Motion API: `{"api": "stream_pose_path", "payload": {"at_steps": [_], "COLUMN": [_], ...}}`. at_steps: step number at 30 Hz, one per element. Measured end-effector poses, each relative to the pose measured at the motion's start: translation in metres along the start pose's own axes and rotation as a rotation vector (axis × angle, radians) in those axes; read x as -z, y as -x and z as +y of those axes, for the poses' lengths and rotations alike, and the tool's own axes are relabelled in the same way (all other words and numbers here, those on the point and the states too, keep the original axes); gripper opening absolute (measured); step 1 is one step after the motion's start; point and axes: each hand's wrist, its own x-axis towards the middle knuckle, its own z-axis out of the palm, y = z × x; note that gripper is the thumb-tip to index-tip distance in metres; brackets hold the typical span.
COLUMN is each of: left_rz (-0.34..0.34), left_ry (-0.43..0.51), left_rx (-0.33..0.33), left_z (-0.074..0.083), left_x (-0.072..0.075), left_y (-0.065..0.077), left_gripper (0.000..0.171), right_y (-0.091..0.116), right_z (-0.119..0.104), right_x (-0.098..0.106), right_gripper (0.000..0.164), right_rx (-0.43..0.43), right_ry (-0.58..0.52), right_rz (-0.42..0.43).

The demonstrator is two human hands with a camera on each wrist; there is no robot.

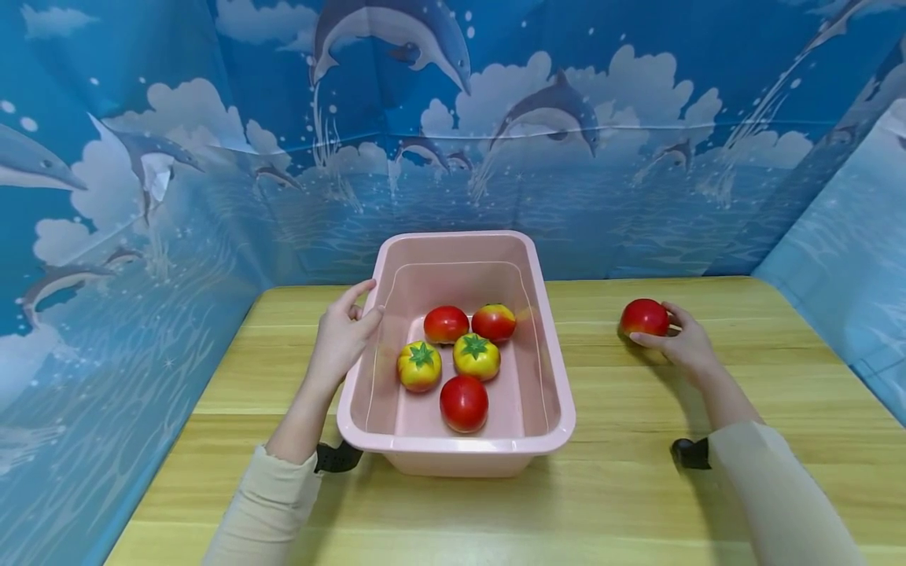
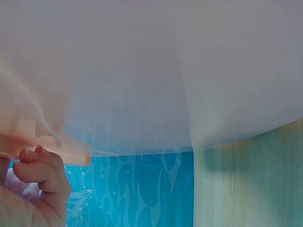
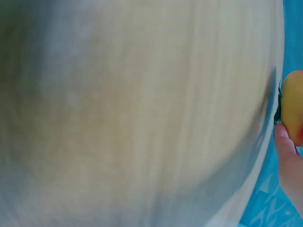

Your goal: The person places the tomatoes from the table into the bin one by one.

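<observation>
My left hand [image 1: 338, 342] grips the left rim of a pink plastic tub [image 1: 460, 446], thumb over the edge. In the left wrist view, bent fingers [image 2: 49, 172] show under the rim beside the tub's wall [image 2: 142, 94]. Inside the tub lie several red-and-yellow toy tomatoes; a plain red one [image 1: 463, 404] is nearest me, and a yellow one [image 1: 476, 357] shows its green leafy top. To the right of the tub, my right hand [image 1: 683, 342] holds another red tomato [image 1: 644, 317] between thumb and fingers. Its yellow underside [image 3: 293, 106] and green leaves face downward.
Both hands are over a light wooden table [image 1: 609, 503]. Blue dolphin-printed sheeting [image 1: 453, 196] hangs behind the table and along both sides. The tub stands near the table's back edge, left of the right hand. A black strap device hangs under each wrist.
</observation>
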Motion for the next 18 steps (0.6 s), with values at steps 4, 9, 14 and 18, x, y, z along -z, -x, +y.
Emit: {"api": "stream_pose_path", "payload": {"at_steps": [4, 9, 14, 18], "left_rz": [-0.002, -0.004, -0.004, -0.008], "left_ry": [0.003, 0.012, 0.005, 0.009], "left_rx": [0.000, 0.001, -0.001, 0.002], "left_z": [0.000, 0.000, 0.000, 0.000], "left_x": [0.000, 0.000, 0.000, 0.000], "left_y": [0.000, 0.000, 0.000, 0.000], "left_gripper": [0.046, 0.046, 0.046, 0.046], "right_y": [0.001, 0.001, 0.003, 0.005], "right_z": [-0.008, -0.020, -0.036, -0.054], "right_x": [0.002, 0.005, 0.005, 0.006], "right_gripper": [0.092, 0.091, 0.089, 0.089], "right_rx": [0.024, 0.040, 0.059, 0.077], "right_ry": [0.001, -0.014, -0.037, -0.053], "right_rz": [-0.016, -0.038, -0.085, -0.126]}}
